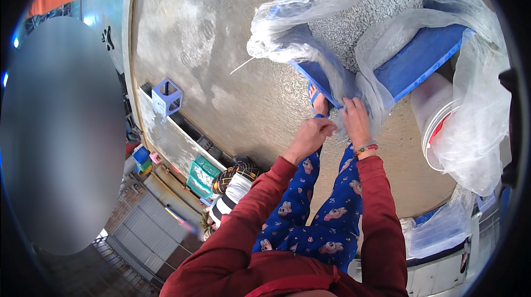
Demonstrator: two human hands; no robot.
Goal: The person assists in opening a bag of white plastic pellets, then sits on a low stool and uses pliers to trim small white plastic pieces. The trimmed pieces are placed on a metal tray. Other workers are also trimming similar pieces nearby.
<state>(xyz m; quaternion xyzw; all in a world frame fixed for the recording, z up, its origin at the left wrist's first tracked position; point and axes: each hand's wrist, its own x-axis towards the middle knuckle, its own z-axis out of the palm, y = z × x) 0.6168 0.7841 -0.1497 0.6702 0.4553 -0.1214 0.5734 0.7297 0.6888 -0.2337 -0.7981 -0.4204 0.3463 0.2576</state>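
Note:
Before me stands a blue tub (pixel 420 63) full of small whitish pieces (pixel 365 17), too fine to name. White mesh netting (pixel 381 95) drapes over its rim and hangs down at the near corner. My right hand (pixel 357 120), with beaded bands at the wrist, is closed on the hanging netting just below that corner. Slightly left and nearer, my left hand (pixel 312 139) has its fingers pinched together; whatever is between them is too small to make out. Both hands are over my blue patterned trousers, apart from each other.
A white bucket (pixel 437 125) stands right of the tub, partly under netting. Left lie a low ledge (pixel 177 131), a lilac stool (pixel 167 97) and a green basket (pixel 202 178) beside another person (pixel 238 186). Wet concrete floor (pixel 221 59) spreads between.

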